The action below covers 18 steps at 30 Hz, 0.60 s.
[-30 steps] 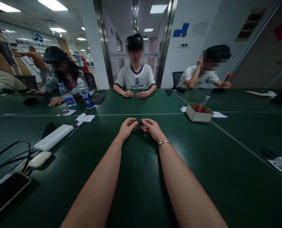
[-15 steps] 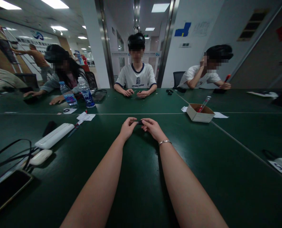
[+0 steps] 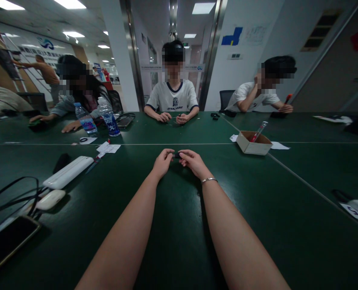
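Note:
Both my hands meet over the green table (image 3: 179, 225), near the pale seam that crosses it. Between my fingertips is a small dark piece (image 3: 176, 155), too small to name. My left hand (image 3: 163, 162) pinches its left end with thumb and fingers. On its right end, my right hand (image 3: 192, 161) is closed, fingers curled beneath and a metal bracelet on the wrist. Most of the piece is hidden by the fingers.
At the right stands an open carton (image 3: 254, 144) holding a clear-and-red tube. Two bottles (image 3: 109, 119) stand at the back left. A white power bank (image 3: 68, 173), cables and a phone (image 3: 10, 243) lie at left. Three seated people, one directly opposite (image 3: 173, 94), face the table.
The view has shifted very slightly. My hands stay together at the same spot, and the left fingertips look a touch closer in around the dark piece.

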{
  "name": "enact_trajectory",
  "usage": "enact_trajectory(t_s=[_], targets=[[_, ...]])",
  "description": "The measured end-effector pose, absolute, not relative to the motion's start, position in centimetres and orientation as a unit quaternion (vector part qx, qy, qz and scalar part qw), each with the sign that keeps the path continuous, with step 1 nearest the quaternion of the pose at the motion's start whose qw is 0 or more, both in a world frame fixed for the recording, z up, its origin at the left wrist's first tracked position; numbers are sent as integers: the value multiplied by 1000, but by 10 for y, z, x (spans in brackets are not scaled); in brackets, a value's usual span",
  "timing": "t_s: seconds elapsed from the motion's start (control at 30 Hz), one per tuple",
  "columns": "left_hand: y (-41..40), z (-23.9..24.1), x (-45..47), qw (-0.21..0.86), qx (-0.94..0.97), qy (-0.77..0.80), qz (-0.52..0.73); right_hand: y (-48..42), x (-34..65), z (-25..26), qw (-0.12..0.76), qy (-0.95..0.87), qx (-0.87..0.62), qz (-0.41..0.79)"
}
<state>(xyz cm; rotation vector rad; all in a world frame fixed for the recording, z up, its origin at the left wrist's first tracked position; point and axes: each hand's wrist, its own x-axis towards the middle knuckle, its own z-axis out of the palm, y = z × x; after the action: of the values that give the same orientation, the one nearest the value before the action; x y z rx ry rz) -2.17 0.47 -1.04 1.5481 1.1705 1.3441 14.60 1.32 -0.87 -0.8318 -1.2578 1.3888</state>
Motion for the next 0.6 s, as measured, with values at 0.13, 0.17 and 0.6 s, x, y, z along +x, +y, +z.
enact_trajectory(t_s=[0.13, 0.17, 0.6], targets=[[4, -9, -21, 388, 591, 466, 532, 13, 146, -9, 521, -520, -343, 583], [4, -8, -20, 397, 587, 467, 529, 13, 146, -9, 520, -521, -343, 584], [6, -11, -23, 380, 586, 464, 545, 12, 146, -8, 517, -524, -347, 581]])
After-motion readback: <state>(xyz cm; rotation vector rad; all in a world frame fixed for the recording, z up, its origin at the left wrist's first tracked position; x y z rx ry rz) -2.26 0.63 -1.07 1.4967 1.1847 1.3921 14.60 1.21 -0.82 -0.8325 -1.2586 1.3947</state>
